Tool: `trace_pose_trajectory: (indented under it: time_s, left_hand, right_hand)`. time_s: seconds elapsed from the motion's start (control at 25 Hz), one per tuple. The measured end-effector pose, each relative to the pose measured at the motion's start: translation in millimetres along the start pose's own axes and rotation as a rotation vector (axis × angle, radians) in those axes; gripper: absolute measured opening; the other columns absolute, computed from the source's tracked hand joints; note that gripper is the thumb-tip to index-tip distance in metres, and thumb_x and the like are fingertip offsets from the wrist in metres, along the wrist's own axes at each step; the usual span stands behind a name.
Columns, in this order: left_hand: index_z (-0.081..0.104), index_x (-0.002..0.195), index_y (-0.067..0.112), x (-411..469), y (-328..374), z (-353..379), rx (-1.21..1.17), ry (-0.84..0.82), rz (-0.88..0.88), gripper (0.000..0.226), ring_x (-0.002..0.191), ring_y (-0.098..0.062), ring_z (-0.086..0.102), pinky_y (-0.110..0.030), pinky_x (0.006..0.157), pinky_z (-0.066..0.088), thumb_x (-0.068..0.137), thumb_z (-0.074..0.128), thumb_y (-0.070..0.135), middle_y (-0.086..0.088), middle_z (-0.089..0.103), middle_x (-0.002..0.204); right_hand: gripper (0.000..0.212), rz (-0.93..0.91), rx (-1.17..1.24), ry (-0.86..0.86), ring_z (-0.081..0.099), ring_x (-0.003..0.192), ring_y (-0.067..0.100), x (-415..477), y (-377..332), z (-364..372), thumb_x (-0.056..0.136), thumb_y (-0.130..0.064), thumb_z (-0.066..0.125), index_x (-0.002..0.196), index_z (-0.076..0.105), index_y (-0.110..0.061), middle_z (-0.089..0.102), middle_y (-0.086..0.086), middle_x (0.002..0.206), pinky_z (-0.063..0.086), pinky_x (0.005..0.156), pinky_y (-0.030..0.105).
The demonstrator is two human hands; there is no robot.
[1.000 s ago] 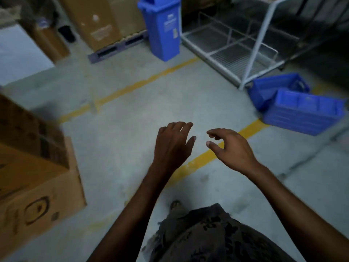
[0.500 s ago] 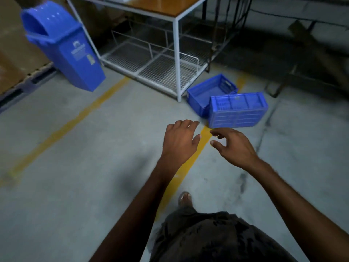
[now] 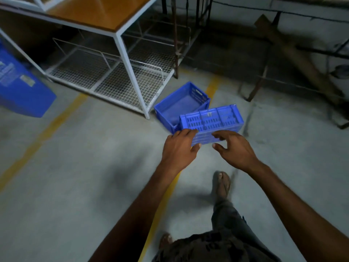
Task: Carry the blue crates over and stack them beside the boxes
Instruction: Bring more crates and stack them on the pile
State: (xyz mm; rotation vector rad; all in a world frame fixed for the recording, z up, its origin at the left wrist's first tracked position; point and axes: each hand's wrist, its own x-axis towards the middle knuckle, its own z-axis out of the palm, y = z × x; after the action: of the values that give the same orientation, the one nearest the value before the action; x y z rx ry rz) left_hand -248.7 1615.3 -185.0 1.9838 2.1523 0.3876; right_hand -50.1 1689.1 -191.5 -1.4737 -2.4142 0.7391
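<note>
Hands (image 3: 179, 148) outstretched, fingers loosely spread.

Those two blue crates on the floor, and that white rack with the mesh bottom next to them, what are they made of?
The two blue slotted crates look like moulded plastic: uniform colour, ribbed walls, rows of vent slots, a slight sheen. The white-framed rack seems to be painted metal tubing, with a wire-mesh lower shelf and what looks like a brown wooden or laminate top; which one is unclear.
</note>
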Motion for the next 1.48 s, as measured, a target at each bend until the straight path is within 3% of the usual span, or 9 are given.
trace_pose_trajectory:
  time_s: [0.28,0.48,0.64,0.8,1.0,1.08,1.2,1.4,1.48]
  left_hand:
    - [0.060,0.130,0.033,185.4,11.0,88.6,-0.284,-0.144,-0.358,0.041,0.115,-0.023,0.063,-0.038,0.093,0.052,0.091,0.064,0.045,0.004,0.065,0.128]
    - [0.066,0.121,0.028,287.3,-33.4,172.5,-0.392,-0.201,-0.526,0.034,0.113,-0.024,0.064,-0.036,0.092,0.051,0.091,0.065,0.043,0.001,0.069,0.123]
    - [0.066,0.114,0.020,370.2,-87.0,280.9,-0.400,-0.234,-0.515,0.027,0.114,-0.027,0.063,-0.036,0.090,0.049,0.093,0.062,0.035,-0.004,0.069,0.119]
    - [0.057,0.129,0.020,434.6,-133.7,405.6,-0.309,-0.315,-0.451,0.039,0.118,-0.032,0.060,-0.043,0.098,0.049,0.093,0.058,0.035,-0.009,0.063,0.129]
    - [0.030,0.154,0.016,463.7,-180.7,509.4,0.006,-0.358,-0.308,0.075,0.146,-0.031,0.031,-0.058,0.117,0.021,0.089,0.062,0.035,-0.008,0.038,0.156]
    - [0.034,0.152,0.018,461.0,-195.0,523.0,0.079,-0.337,-0.289,0.077,0.141,-0.030,0.037,-0.061,0.113,0.024,0.084,0.066,0.036,-0.006,0.044,0.151]
    - [0.053,0.136,0.027,447.6,-199.4,514.5,0.107,-0.367,-0.243,0.064,0.124,-0.031,0.054,-0.048,0.099,0.042,0.076,0.071,0.043,-0.004,0.059,0.132]
    - [0.062,0.125,0.020,399.0,-189.8,464.3,-0.006,-0.906,-0.228,0.053,0.119,-0.031,0.059,-0.045,0.103,0.043,0.083,0.074,0.050,-0.009,0.064,0.127]
    - [0.062,0.129,0.021,380.8,-165.8,425.1,-0.077,-0.951,-0.109,0.053,0.120,-0.027,0.058,-0.035,0.097,0.044,0.085,0.074,0.046,-0.006,0.064,0.130]
  right_hand:
    - [0.040,0.062,-0.058,-0.273,0.063,0.110,0.017,184.2,150.3,-2.4,0.087,-0.031,0.070,0.126,0.062,-0.026,0.068,-0.006,0.121,0.053,0.090,0.034]
    - [0.045,0.063,-0.156,-0.445,0.057,0.121,0.025,290.6,219.3,43.6,0.090,-0.030,0.069,0.133,0.058,-0.023,0.061,0.004,0.134,0.049,0.100,0.039]
    - [0.049,0.089,-0.197,-0.495,0.043,0.136,0.026,374.1,274.5,128.3,0.090,-0.028,0.068,0.136,0.054,-0.027,0.052,0.002,0.144,0.044,0.106,0.042]
    - [0.058,0.055,-0.227,-0.482,0.036,0.140,0.029,451.5,326.2,227.8,0.089,-0.025,0.065,0.144,0.047,-0.022,0.044,0.004,0.151,0.040,0.110,0.044]
    - [0.102,-0.016,-0.417,-0.533,0.013,0.150,0.032,516.3,375.2,310.1,0.080,-0.042,0.076,0.158,0.014,-0.015,0.013,0.010,0.164,0.027,0.116,0.053]
    - [0.112,-0.037,-0.481,-0.535,0.018,0.148,0.033,523.1,388.3,319.0,0.072,-0.051,0.080,0.157,0.016,-0.017,0.021,0.011,0.160,0.027,0.113,0.053]
    - [0.098,-0.069,-0.674,-0.483,0.040,0.125,0.036,507.3,389.1,314.7,0.059,-0.060,0.082,0.140,0.043,-0.021,0.046,0.011,0.134,0.036,0.097,0.049]
    - [0.032,-0.025,-0.728,-0.628,0.059,0.106,0.028,439.5,373.1,281.5,0.083,-0.044,0.067,0.107,0.060,-0.023,0.069,0.001,0.108,0.036,0.097,0.044]
    - [0.031,0.046,-0.614,-0.607,0.060,0.110,0.033,405.6,372.4,249.4,0.084,-0.037,0.071,0.108,0.064,-0.020,0.070,0.005,0.112,0.038,0.099,0.043]
